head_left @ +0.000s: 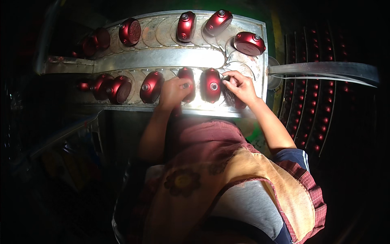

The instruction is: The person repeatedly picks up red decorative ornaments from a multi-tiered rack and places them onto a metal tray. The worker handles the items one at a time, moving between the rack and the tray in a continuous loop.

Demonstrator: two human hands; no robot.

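Darkness surrounds a lit metal conveyor (152,34), its near row holding glossy red casings (152,86). The left hand (172,91) sits half curled at the left side of one red casing (187,75); whether it grips, I cannot tell. The right hand (240,86), thumb and forefinger close together, is just right of the next casing (210,81); anything between them is unclear. Light fingertip contact should best spare the glossy faces
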